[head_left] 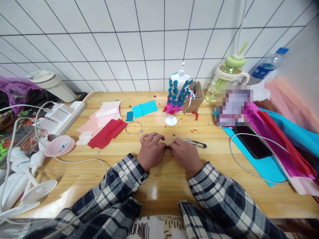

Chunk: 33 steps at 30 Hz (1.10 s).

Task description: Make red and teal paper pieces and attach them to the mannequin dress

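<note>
My left hand (152, 151) and my right hand (184, 154) meet fingertip to fingertip just above the table. Both are closed in a pinch, and whatever lies between the fingertips is too small to make out. Thread snips (195, 143) lie on the wood beside my right hand. Behind the hands stands a small white dress form (181, 79) on a round base, dressed in teal, magenta and red ruffled paper. A coil of thin wire (134, 128) rests left of it. Red crepe paper (107, 133) and a bright blue paper strip (145, 108) lie farther left.
On the left are a pink bowl (59, 146) of small beads, a power strip (67, 118) and a white tumbler (53, 85). A cardboard box (195, 99) holds scraps behind the dress form. At right stand a green-lidded jug (228, 76), a black phone (253, 142) and coloured paper sheets (264, 169).
</note>
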Each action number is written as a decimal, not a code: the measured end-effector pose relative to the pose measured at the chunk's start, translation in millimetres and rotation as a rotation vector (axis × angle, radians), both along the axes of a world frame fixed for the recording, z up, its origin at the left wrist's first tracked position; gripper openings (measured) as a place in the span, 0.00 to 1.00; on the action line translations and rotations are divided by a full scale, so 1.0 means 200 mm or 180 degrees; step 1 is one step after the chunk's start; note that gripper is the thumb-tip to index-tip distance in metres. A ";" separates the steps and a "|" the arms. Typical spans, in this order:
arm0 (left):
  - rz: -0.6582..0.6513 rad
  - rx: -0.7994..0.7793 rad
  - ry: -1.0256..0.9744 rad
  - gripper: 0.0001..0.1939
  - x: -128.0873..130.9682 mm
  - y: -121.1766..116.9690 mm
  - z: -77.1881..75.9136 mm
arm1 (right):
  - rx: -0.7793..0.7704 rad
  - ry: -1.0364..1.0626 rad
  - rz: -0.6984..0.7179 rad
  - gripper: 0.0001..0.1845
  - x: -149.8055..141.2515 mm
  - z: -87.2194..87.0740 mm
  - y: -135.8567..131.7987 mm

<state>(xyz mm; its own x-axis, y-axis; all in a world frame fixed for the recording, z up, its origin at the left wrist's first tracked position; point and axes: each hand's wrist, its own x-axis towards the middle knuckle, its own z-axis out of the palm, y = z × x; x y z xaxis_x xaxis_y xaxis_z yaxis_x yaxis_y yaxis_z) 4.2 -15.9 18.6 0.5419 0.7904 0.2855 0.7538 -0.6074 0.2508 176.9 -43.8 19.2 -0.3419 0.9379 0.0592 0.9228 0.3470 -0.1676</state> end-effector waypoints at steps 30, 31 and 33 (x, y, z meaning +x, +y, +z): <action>0.0287 -0.2456 -0.1555 0.07 -0.09 -0.04 -0.02 | 0.0068 0.0202 -0.0848 0.08 0.35 0.01 -0.11; 0.0282 -0.2422 -0.1550 0.07 -0.09 -0.03 -0.02 | 0.0074 0.0187 -0.0845 0.09 0.34 0.01 -0.11; 0.0341 -0.2367 -0.1607 0.06 -0.09 -0.02 -0.03 | 0.0120 0.0268 -0.0856 0.09 0.31 0.03 -0.11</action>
